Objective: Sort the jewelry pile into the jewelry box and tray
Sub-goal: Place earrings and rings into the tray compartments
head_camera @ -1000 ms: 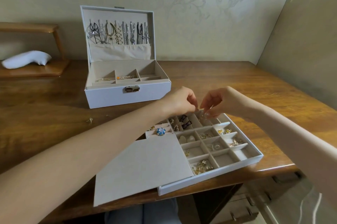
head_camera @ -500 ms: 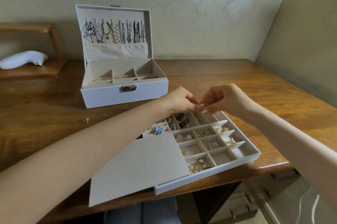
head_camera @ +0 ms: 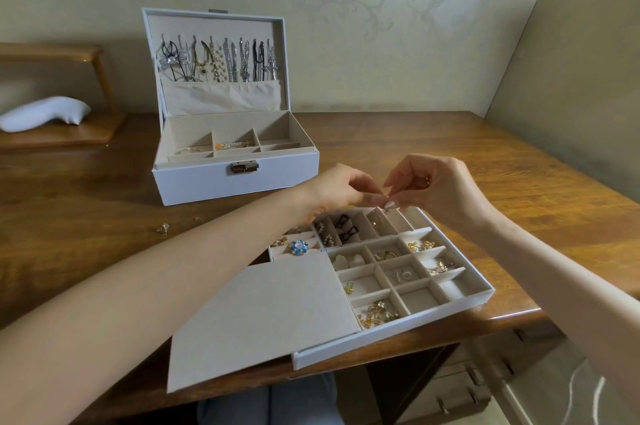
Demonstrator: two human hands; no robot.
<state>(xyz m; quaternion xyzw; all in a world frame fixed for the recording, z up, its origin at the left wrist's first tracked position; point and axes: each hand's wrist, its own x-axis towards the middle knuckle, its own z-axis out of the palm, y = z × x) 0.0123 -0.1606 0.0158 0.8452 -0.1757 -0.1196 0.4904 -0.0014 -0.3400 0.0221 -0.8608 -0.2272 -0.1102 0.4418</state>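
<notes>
At the near edge of the worktop (head_camera: 519,161), above a lap in blue jeans (head_camera: 277,404), a flat beige board (head_camera: 263,317) lies tilted across the left part of the white tray (head_camera: 391,338) and overhangs the wood. The tray sits askew, its near corner past the worktop's edge. Its uncovered compartments hold sorted pieces: a tangle of gold chain (head_camera: 377,315) in the nearest one, a small yellow piece (head_camera: 349,287) behind that, a clear ring (head_camera: 405,274) in the middle, a blue flower brooch (head_camera: 298,247) just beyond the board, and black bow shapes (head_camera: 344,229) beside pearl earrings (head_camera: 325,237) in the far row.

Over that far row the two hands meet. The left hand (head_camera: 343,190) and the right hand (head_camera: 440,189) both have their fingers (head_camera: 391,204) curled narrow, tips together, pinching a small gold piece (head_camera: 384,195) between them; it is too small to tell what it is. Both hands are above the tray, not resting on it.

Left of the forearm, a few loose gold bits (head_camera: 162,228) lie on the bare wood, well apart from the tray.

Farther back stands the white jewelry box (head_camera: 235,182), lid upright, with necklaces (head_camera: 221,61) hanging in a row inside the lid above a fabric pocket, and a few items in its front compartments. At the far left a white cushion-like object (head_camera: 45,113) rests on a wooden shelf (head_camera: 69,137) against the patterned wall (head_camera: 381,9).
</notes>
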